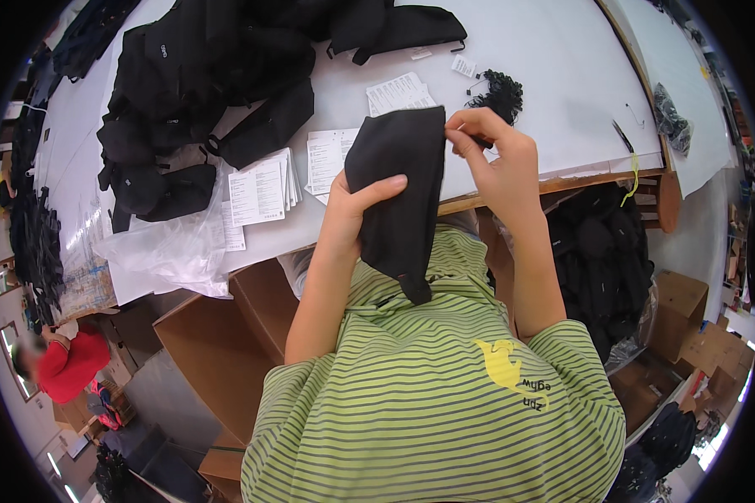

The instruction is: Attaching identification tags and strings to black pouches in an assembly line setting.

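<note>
My left hand (352, 210) grips a flat black fabric bag (398, 184), its thumb lying across the front and its fingers hidden behind. The bag hangs upright before my chest, wide at the top and tapering to a narrow dark end below. At its upper right edge, the thumb and forefinger of my right hand (495, 151) are pinched together on the fabric; any small part between them is too small to make out. Just beyond that hand lies a bundle of black cord loops (499, 96). Printed white cards (398, 92) lie behind the bag.
Black bags (176, 101) are heaped on the left of the white table (562, 50). More cards (260, 189) and clear plastic (172, 247) lie near its edge. A pointed tool (622, 136) with yellow cord is at right. Below are cardboard boxes (218, 352); a person in red (71, 360) is far left.
</note>
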Action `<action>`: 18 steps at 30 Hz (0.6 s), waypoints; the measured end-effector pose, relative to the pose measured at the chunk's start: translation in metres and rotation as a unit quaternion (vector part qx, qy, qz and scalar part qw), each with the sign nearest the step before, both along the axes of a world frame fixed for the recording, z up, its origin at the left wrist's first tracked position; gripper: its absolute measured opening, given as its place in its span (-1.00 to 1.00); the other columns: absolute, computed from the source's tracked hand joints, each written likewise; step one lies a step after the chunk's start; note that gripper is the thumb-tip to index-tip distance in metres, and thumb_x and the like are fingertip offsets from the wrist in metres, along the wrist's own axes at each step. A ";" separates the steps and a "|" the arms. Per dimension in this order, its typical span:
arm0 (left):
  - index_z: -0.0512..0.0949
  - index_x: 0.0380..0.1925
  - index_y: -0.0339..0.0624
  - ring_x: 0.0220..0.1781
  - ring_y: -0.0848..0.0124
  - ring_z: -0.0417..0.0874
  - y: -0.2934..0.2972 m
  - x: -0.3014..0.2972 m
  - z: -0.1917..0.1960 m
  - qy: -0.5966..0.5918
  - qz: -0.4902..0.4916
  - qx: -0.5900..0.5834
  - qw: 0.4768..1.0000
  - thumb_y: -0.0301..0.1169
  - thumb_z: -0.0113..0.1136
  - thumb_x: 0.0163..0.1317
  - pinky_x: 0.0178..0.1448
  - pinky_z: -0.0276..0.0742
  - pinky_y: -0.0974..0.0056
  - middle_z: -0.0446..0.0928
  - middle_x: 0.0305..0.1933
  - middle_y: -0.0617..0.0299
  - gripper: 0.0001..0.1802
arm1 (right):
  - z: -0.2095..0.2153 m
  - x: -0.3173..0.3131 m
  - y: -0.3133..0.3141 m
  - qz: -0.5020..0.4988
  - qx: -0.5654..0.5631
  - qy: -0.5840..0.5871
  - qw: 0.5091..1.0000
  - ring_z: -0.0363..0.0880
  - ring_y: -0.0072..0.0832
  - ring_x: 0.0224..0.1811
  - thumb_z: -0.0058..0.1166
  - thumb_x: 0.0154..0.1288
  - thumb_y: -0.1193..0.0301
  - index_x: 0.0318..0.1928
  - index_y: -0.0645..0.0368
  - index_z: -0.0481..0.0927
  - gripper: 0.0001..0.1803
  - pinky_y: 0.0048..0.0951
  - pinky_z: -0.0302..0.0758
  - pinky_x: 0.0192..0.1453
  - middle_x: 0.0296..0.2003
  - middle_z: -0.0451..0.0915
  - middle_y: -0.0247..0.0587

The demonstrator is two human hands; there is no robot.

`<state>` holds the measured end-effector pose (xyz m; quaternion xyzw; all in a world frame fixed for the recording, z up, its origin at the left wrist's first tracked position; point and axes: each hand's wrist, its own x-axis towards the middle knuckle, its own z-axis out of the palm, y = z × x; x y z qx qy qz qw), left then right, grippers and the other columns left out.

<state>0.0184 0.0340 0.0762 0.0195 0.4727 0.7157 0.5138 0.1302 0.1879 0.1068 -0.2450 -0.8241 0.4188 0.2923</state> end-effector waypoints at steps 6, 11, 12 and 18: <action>0.52 -0.10 -0.32 -0.31 0.42 0.66 0.002 0.003 -0.006 0.011 -0.006 -0.009 1.000 -0.51 0.35 -0.04 -0.19 0.61 0.36 0.62 -0.24 0.13 -0.57 | 0.001 -0.001 -0.002 0.006 -0.019 0.018 1.000 0.61 -0.58 -0.43 0.18 0.18 0.54 -0.29 0.20 0.59 -0.92 -0.60 0.45 -0.35 -0.50 0.60 -0.29; 0.50 -0.09 -0.35 -0.33 0.43 0.66 -0.001 0.000 -0.008 0.000 -0.061 -0.022 0.998 -0.48 0.35 -0.01 -0.20 0.61 0.37 0.62 -0.25 0.14 -0.57 | 0.005 0.001 -0.002 0.018 -0.011 0.026 0.999 0.58 -0.60 -0.46 0.17 0.18 0.55 -0.29 0.20 0.59 -0.92 -0.59 0.46 -0.36 -0.51 0.59 -0.32; 0.50 -0.09 -0.35 -0.33 0.43 0.66 0.000 0.000 -0.008 -0.001 -0.060 -0.023 0.998 -0.48 0.35 -0.01 -0.20 0.61 0.37 0.62 -0.25 0.14 -0.57 | 0.005 0.000 0.000 0.013 -0.029 0.025 0.999 0.57 -0.58 -0.48 0.17 0.18 0.54 -0.29 0.20 0.58 -0.93 -0.58 0.46 -0.36 -0.51 0.59 -0.32; 0.54 -0.12 -0.36 -0.31 0.42 0.66 -0.002 -0.014 -0.026 -0.042 0.077 0.015 0.996 -0.43 0.32 0.07 -0.20 0.59 0.38 0.62 -0.25 0.18 -0.63 | 0.005 0.002 -0.040 0.147 -0.082 -0.001 0.986 0.58 -0.40 -0.47 0.18 0.16 0.52 -0.30 0.19 0.58 -0.91 -0.51 0.47 -0.36 -0.49 0.59 -0.20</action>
